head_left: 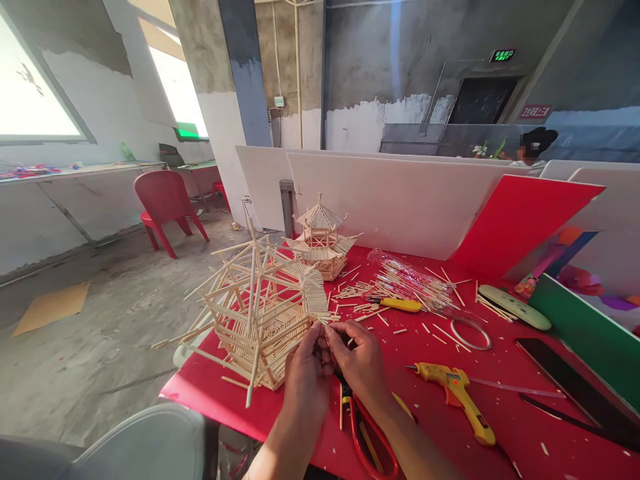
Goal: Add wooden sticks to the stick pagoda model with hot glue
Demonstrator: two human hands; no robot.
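Observation:
A half-built pavilion roof of thin wooden sticks (pixel 257 310) lies tilted on the red table (pixel 500 407). My left hand (pixel 306 377) and my right hand (pixel 361 363) meet at its right edge, fingers pinched together on a small stick at the model's rim. Red-handled scissors (pixel 367 433) lie under my right wrist. A finished stick pavilion (pixel 321 239) stands behind the roof.
A yellow glue gun (pixel 457 393), a yellow utility knife (pixel 400 305), a clear bag of sticks (pixel 410 280), a tape ring (pixel 470 333) and loose sticks lie to the right. White and red boards stand behind. A red chair (pixel 167 207) stands on the floor at left.

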